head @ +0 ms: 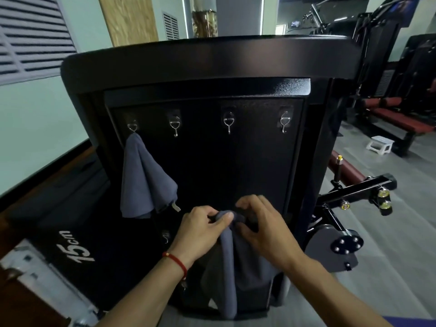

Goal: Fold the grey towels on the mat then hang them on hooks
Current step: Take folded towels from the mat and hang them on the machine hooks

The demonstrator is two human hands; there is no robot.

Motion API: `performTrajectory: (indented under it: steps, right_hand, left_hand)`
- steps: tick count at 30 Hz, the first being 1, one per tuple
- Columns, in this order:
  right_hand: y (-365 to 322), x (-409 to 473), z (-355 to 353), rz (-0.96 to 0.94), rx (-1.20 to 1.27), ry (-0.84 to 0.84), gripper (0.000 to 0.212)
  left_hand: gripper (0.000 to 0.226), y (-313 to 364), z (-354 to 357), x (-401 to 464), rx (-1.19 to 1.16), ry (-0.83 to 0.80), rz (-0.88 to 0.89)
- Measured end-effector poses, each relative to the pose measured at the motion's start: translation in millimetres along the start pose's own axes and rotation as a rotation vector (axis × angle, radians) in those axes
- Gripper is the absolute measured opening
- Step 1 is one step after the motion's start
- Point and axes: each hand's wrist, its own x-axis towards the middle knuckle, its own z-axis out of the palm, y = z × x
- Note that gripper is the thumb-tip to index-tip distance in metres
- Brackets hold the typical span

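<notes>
Grey towel [230, 263] bunched at top, pinched by both hands: left hand [200, 230], right hand [262, 227]. 2nd towel [144, 180] hangs on far-left hook [132, 126]; 3 hooks to its right bare.

A black upright panel [247, 161] carries a row of four metal hooks near its top. The leftmost hook [132, 126] bears a grey towel [144, 180], which hangs down in loose folds against the panel with a small tag showing at its lower edge. The second hook [174, 127], third hook [228, 122] and fourth hook [284, 121] hold nothing. A smaller hook [166, 237] sits lower on the panel, below the hung towel. The panel stands on a grey floor [389, 244], where a white step stool [380, 144] also rests, well apart to the right.
</notes>
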Motion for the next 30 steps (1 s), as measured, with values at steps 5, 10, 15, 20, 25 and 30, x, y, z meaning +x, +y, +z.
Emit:
performTrajectory:
  steps: [5,10,15,20,25,30]
  right_hand:
    - [-23,-21,38,-0.036,-0.055,-0.065,0.035]
    - [-25,-1,45,-0.002,-0.011,-0.08,0.02]
    - [-31,29,15,-0.008,0.163,-0.197,0.016]
    - [-51,63,10,0.04,0.369,-0.262,0.008]
    - [-63,83,11,0.06,0.27,-0.249,0.005]
    - [-72,106,1,0.095,0.334,-0.381,0.015]
  left_hand:
    - [0.038,-11,-11,-8,-0.253,0.053,-0.106]
    - [0.036,-11,-27,-13,-0.364,-0.115,-0.238]
    - [0.014,-17,-78,6,0.004,-0.281,0.059]
    - [0.041,-17,-78,16,-0.437,-0.442,0.254]
    - [0.012,-34,-77,24,-0.566,-0.188,0.376]
    - [0.01,-25,-105,41,-0.341,-0.255,0.468]
